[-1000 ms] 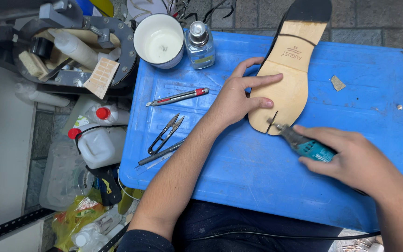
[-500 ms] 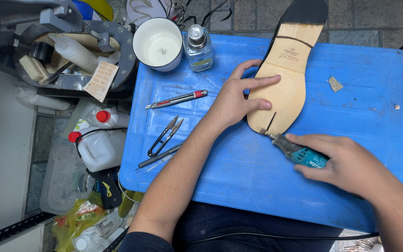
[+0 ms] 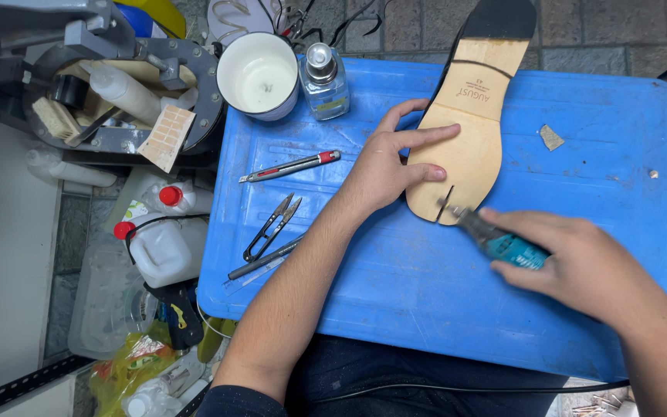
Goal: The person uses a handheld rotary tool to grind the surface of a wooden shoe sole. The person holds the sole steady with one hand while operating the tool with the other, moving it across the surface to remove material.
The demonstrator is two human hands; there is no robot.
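Note:
A tan leather shoe sole (image 3: 465, 131) with a black heel lies on the blue plastic table (image 3: 441, 301), toe toward me. My left hand (image 3: 391, 166) presses flat on the sole's left edge, fingers spread over it. My right hand (image 3: 573, 259) grips a small teal-handled tool (image 3: 499, 241), slightly blurred. Its metal tip touches the toe end of the sole beside a short dark slit.
A red-and-grey utility knife (image 3: 291, 166), black thread snips (image 3: 272, 226) and a grey pen-like stick (image 3: 264, 259) lie left of my arm. A white cup (image 3: 259, 76) and a small glass bottle (image 3: 324, 77) stand at the far edge. Jugs (image 3: 160, 247) and clutter crowd the floor at left.
My right hand has shifted slightly along the toe edge with the tool. The left hand keeps pressing the sole in place.

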